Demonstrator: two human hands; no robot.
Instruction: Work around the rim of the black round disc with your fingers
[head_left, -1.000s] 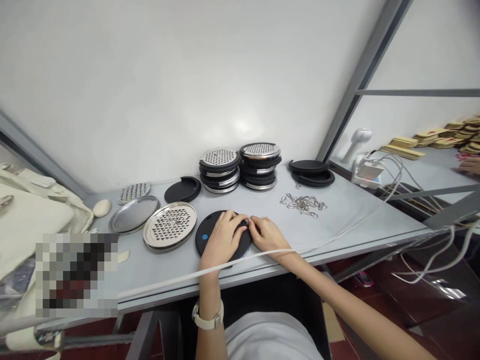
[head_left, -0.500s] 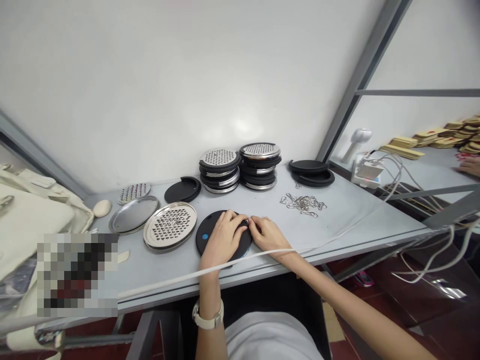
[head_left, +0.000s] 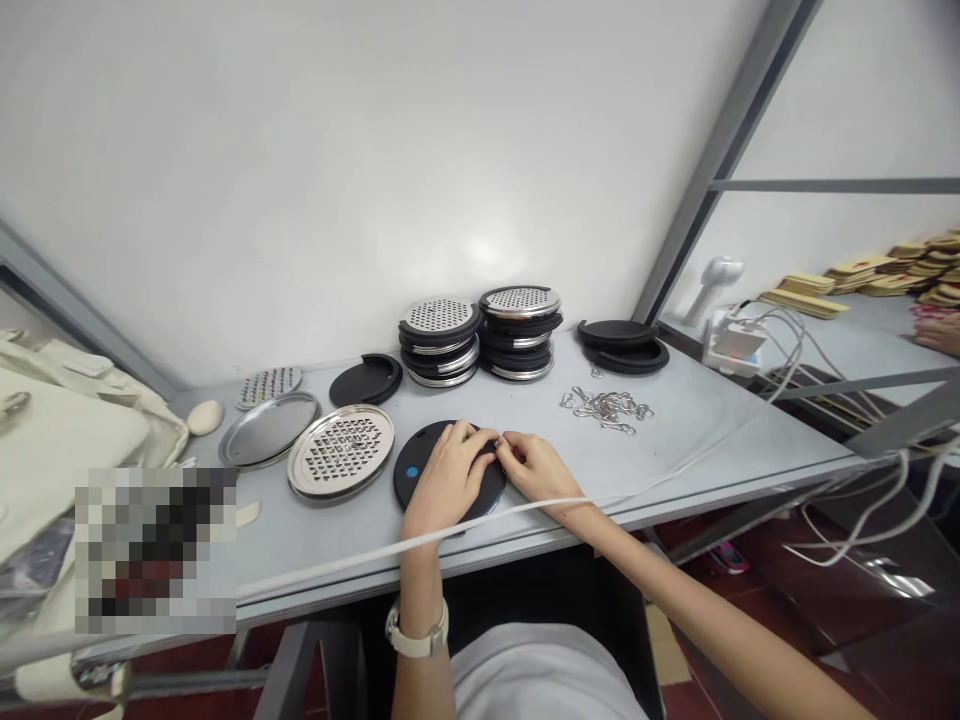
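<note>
A round black disc (head_left: 414, 452) with a blue dot lies flat near the table's front edge. My left hand (head_left: 450, 478) rests over it, fingers bent and pressing on its top near the right rim. At that rim my right hand (head_left: 534, 468) pinches something small and shiny, mostly hidden by the fingertips; it looks like a metal clip. Several loose metal clips (head_left: 611, 407) lie in a pile to the right. Left of the disc is a round grater plate (head_left: 343, 452) with a metal rim.
Two stacks of black and metal graters (head_left: 440, 345) stand by the wall. Black holders (head_left: 626, 355) sit at the back right, another (head_left: 365, 380) at the back left. A white cable (head_left: 660, 485) crosses over my forearms. A bag (head_left: 67, 430) is at the left; a person's hand shows far right.
Both hands stay at the disc's right rim with almost no movement. The person's hand at the far right has shifted slightly.
</note>
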